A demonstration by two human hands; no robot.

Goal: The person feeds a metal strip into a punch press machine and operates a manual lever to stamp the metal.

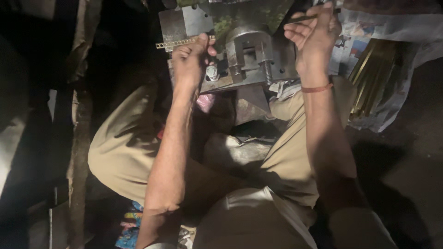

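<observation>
Pinching a perforated brass strip (182, 43), left hand (190, 60) beside the metal press (247, 53); right hand (314, 37) curled around a thin rod (302, 18)

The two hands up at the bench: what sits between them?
In the head view, a grey metal press block with a threaded bolt sits between the left hand and right hand.

The left hand (190, 57) pinches one end of a thin, perforated brass-coloured metal strip (177, 43), which sticks out level to the left, just beside a grey steel press block with a threaded bolt (249, 53). The right hand (314, 34) closes around a thin dark rod (302, 18) above that block, a red thread band (317, 88) circling its wrist. To the right, a bundle of long brass-coloured strips (371, 76) lies on crumpled printed newspaper (392, 32), and the person's khaki-trousered knees (124, 147) spread below.
</observation>
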